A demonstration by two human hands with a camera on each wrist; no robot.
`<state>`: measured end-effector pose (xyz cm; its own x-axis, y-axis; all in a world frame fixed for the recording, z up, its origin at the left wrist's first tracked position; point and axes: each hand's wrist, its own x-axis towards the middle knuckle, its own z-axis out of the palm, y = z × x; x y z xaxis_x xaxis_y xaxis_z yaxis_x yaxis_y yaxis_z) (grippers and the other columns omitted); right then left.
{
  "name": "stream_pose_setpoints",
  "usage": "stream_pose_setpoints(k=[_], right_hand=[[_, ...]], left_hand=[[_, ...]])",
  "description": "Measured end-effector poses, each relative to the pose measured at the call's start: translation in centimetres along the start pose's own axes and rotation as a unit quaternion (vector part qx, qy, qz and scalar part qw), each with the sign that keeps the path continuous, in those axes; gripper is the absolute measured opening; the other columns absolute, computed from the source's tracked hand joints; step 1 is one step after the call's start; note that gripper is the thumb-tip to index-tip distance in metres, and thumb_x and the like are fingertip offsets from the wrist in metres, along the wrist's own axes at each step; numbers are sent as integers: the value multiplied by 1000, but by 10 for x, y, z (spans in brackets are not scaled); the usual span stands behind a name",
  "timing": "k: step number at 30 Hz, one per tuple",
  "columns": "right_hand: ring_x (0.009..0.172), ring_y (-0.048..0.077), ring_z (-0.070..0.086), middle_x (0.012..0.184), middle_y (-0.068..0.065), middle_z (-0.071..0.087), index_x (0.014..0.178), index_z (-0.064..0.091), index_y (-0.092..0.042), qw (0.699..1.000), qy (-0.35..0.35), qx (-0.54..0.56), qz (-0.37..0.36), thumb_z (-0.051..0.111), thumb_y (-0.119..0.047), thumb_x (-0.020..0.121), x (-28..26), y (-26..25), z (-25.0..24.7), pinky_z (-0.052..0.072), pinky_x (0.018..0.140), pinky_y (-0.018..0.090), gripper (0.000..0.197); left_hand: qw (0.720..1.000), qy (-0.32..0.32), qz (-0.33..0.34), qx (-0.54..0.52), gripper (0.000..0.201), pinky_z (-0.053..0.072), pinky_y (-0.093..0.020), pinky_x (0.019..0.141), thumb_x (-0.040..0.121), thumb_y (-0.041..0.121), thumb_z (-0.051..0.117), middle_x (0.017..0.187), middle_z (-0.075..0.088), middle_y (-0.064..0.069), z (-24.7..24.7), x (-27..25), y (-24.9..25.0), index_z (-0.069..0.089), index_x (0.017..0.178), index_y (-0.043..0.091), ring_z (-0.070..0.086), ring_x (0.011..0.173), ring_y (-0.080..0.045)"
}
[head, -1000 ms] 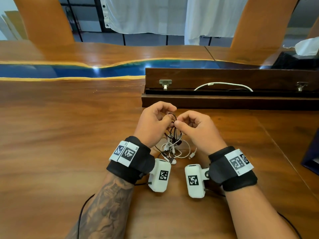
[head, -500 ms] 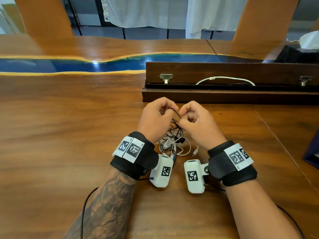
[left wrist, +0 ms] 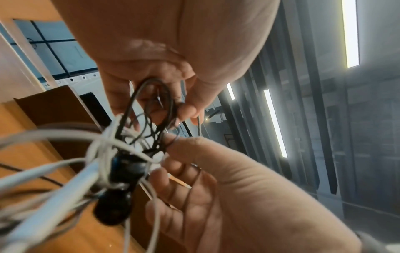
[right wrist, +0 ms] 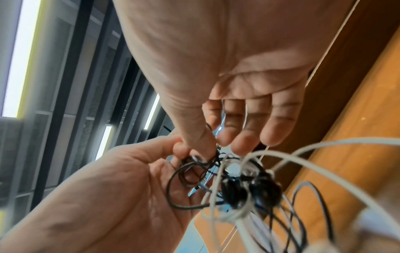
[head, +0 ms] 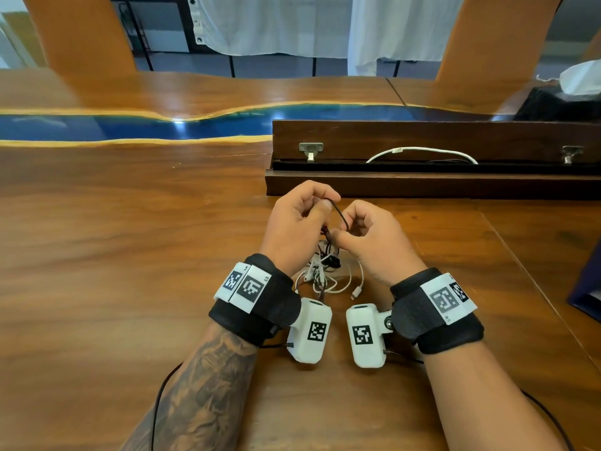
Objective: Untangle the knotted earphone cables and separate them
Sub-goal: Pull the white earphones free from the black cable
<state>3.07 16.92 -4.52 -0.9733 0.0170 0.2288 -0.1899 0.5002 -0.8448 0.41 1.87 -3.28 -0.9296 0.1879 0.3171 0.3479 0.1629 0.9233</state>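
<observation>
A tangle of black and white earphone cables [head: 325, 265] hangs between my hands above the wooden table [head: 130, 255], its lower white loops and a white plug [head: 356, 291] resting on the wood. My left hand [head: 320, 206] pinches a black cable loop [head: 341, 218] at its top. My right hand [head: 340, 234] pinches the black cable just above the knot, thumb against forefinger. In the left wrist view the left hand [left wrist: 173, 109] holds the black loop [left wrist: 171, 102] over the tangle [left wrist: 121, 164]. The right wrist view shows my right hand [right wrist: 203, 145] pinching black strands beside the tangle [right wrist: 242, 186].
A long dark wooden box [head: 422, 187] lies open just beyond my hands, with a white cable [head: 422, 151] inside. A blue resin strip [head: 130, 125] runs across the table. A dark blue object [head: 585, 288] sits at the right edge, a tissue box [head: 569, 92] far right.
My fingertips were together at the knot; now they have drawn slightly apart and a black loop arches between them. Both hands sit a little farther from me.
</observation>
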Motion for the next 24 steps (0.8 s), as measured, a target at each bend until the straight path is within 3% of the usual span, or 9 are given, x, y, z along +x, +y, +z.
stream_pose_setpoints(k=[3,6,11,14,18,20,22,24], right_hand=[[76,25,63,84,11,66,85,57,-12,999,46,-12,7,72,-20,91,0,1,-1,56,73,45,18],[80,24,67,89,7,66,87,56,-20,995,102,4,12,68,-12,92,2,2,-1,59,75,51,15],[90,15,70,96,-1,70,96,59,-27,983,157,97,17,59,-1,95,4,-3,3,61,77,39,26],[83,8,71,87,-1,72,101,60,-24,978,155,136,17,57,-6,99,4,-6,6,55,70,25,19],[68,3,58,71,-2,64,98,64,-24,988,127,91,-6,61,-17,99,2,-3,5,49,68,19,8],[60,0,52,60,-11,57,92,67,-21,991,114,66,-6,66,-19,96,3,0,3,46,63,14,5],[56,2,49,55,-10,53,87,68,-22,996,88,30,8,68,-23,95,3,3,2,45,60,17,8],[61,6,56,63,-3,62,85,69,-23,997,70,18,24,68,-25,96,3,5,0,47,61,18,11]], left_hand=[[1000,-10,8,25,24,48,-19,64,99,5,53,66,58,12,1,0,-1,69,97,22,53,66,-4],[999,-9,7,46,21,44,-23,59,94,3,58,61,52,5,-2,2,-6,72,93,19,44,57,-8],[995,6,4,103,24,51,-33,63,88,1,60,58,51,6,0,3,-10,68,86,23,45,54,-11],[993,49,1,111,19,55,-32,69,91,8,65,61,54,11,-3,5,-12,70,90,27,52,60,-8],[990,82,9,115,8,51,-28,69,95,19,66,64,53,11,-9,7,-15,71,94,26,52,64,-6],[989,102,5,111,8,48,-24,67,96,21,65,65,56,10,-12,8,-14,70,93,25,52,63,-4],[991,118,-8,58,8,50,-22,67,97,16,63,69,62,1,-13,10,-11,69,93,21,59,65,-8],[992,114,-30,-38,7,55,-26,65,98,9,61,71,62,-10,-13,9,-5,66,95,14,61,63,-16]])
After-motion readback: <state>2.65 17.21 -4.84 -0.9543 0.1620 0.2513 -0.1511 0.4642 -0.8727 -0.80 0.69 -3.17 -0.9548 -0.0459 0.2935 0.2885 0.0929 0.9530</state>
